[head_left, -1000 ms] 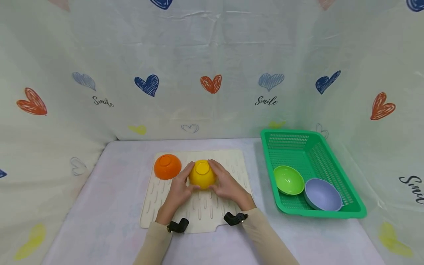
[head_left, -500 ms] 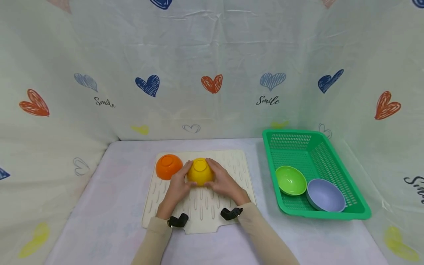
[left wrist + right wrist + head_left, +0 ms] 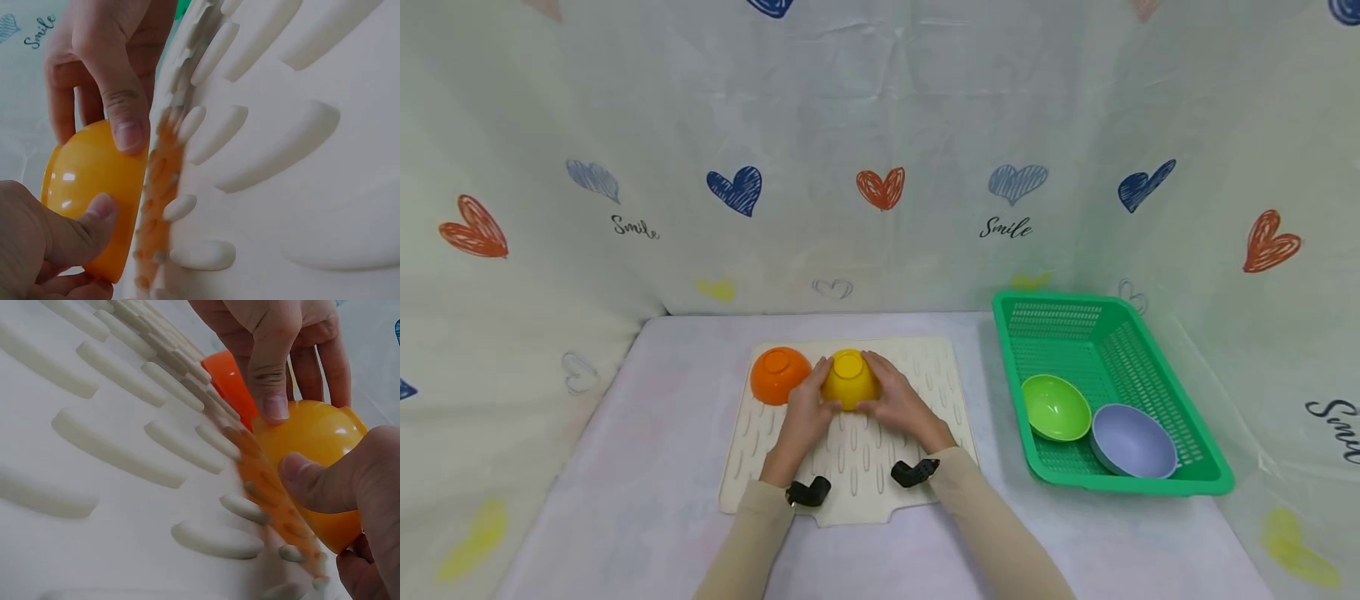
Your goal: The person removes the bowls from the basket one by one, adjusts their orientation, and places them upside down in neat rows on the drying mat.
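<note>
- Left hand [image 3: 805, 417] grips the left side of the yellow bowl [image 3: 850, 382]; thumb on near wall, other fingertips partly hidden behind it.
- Right hand [image 3: 901, 407] grips the opposite side likewise; its far fingers partly hidden too.
- Yellow bowl upside down, foot ring up, at the white ridged mat [image 3: 850, 500], left of its middle. Can't tell if the rim touches the mat; orange tint on the ridges below.
- Orange bowl [image 3: 775, 377] upside down on mat, just left of the yellow one. Left fingers overlap its right edge in head view; contact unclear. Only a slice visible in right wrist view.
- Green basket [image 3: 1052, 350] at right, holding lime bowl [image 3: 1056, 407] and purple bowl [image 3: 1133, 440] side by side, hollows up; undersides hidden.
- Left wrist view: green sliver [image 3: 182, 7] at top, too small to identify.
- Both sleeves [image 3: 748, 533] cut off by bottom frame edge; black wrist devices [image 3: 808, 492] small, details unreadable.
- Backdrop [image 3: 805, 225]: "Smile" at far right cropped.
</note>
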`<state>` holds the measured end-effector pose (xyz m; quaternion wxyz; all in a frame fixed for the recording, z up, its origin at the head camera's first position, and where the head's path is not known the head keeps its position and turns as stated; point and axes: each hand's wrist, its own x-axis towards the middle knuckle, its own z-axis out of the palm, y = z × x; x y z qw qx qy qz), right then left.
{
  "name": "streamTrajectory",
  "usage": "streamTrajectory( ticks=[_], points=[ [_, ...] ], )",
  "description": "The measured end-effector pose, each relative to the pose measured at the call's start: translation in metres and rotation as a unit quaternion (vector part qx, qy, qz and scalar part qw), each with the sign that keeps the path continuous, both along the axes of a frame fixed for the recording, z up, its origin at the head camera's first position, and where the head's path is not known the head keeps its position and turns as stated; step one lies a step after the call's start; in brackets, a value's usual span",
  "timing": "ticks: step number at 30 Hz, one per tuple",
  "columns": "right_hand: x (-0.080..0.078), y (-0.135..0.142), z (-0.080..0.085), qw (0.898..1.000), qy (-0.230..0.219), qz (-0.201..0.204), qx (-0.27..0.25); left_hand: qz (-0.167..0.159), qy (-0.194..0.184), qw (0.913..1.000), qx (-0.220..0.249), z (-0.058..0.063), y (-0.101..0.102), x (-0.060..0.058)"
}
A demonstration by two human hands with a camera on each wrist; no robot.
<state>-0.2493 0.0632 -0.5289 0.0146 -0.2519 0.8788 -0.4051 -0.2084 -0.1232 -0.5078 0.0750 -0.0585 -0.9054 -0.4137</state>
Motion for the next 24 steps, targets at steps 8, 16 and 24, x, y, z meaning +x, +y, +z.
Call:
streamTrajectory(
  ticks=[8,16,24],
  points=[
    [-0.006,-0.008,-0.001,1.000,-0.008,-0.013,-0.004,0.020,-0.011,0.9997,0.009,0.000,-0.001,-0.004],
    [-0.013,-0.010,-0.003,0.999,-0.020,-0.015,-0.020,0.021,-0.009,0.9997,0.002,-0.002,-0.001,-0.012],
    [-0.017,-0.012,-0.005,0.999,-0.037,-0.012,-0.018,0.020,-0.034,0.9992,-0.001,-0.003,-0.003,-0.017]
  ],
)
